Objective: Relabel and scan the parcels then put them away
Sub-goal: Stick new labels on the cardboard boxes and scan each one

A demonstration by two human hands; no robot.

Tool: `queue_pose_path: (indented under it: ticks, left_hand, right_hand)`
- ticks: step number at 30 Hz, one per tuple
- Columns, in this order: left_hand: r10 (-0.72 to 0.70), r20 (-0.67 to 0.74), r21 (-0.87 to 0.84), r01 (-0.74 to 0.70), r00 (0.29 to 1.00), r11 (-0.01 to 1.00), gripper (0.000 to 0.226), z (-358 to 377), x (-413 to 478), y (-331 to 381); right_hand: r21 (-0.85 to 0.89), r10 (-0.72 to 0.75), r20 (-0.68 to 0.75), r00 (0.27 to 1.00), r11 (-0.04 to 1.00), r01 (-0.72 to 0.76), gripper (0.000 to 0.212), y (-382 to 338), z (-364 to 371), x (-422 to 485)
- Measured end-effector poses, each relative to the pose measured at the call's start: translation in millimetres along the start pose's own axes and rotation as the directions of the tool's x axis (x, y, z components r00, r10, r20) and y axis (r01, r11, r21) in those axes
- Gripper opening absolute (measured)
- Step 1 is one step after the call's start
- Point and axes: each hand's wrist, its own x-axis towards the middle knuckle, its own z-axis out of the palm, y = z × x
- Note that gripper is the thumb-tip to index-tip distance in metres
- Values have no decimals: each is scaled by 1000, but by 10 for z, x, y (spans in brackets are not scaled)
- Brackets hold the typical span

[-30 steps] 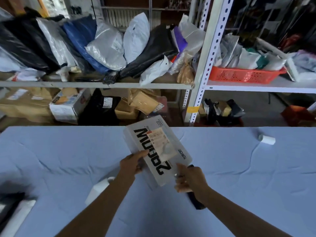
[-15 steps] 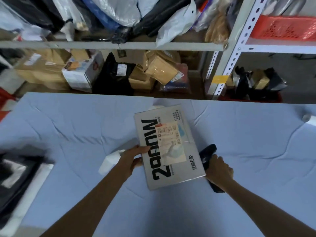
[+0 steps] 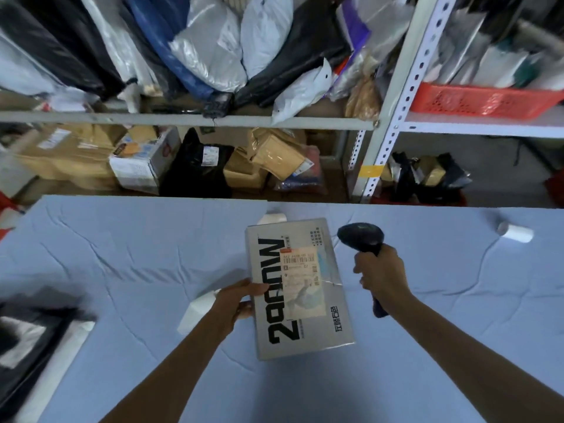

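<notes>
1. My left hand (image 3: pixel 236 303) grips the grey parcel (image 3: pixel 308 337) by its left edge, thumb on top and fingers curled underneath.
2. The parcel sits at the centre of the frame, over the blue tabletop (image 3: pixel 122 254). Its printed face is up and a shipping label (image 3: pixel 302 282) is stuck across the middle.
3. My right hand (image 3: pixel 381 276) is clenched round the handle of the black scanner (image 3: pixel 361 239). The scanner's head is just right of the parcel's upper right corner, not touching it.
4. A white block (image 3: pixel 192 312) lies on the tabletop just under my left wrist.
5. A small white roll (image 3: pixel 515 232) lies at the right edge of the frame, well apart from the parcel.
6. Shelves (image 3: pixel 189 121) packed with bags and boxes fill the top of the frame, with a red basket (image 3: pixel 482 100) at upper right.
</notes>
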Motion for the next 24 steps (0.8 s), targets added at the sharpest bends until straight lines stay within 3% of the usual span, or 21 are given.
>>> queue_pose_path:
  ticks: [5,14,24]
  left_hand:
    - [10,30,11,-10,1000,1000,70,26,-41,105]
    - [35,29,35,-36,999,999,79,14,-71,120]
    - [50,16,12,-50,999,999,66,8,-39,110]
  right_hand:
    - [53,48,354,934,996,-71,10,-411,45,-584]
    - [65,77,333,940,992,-104,14,-436,160,-776]
    - [60,66,314,947,994,-89,16,-460,181,-825]
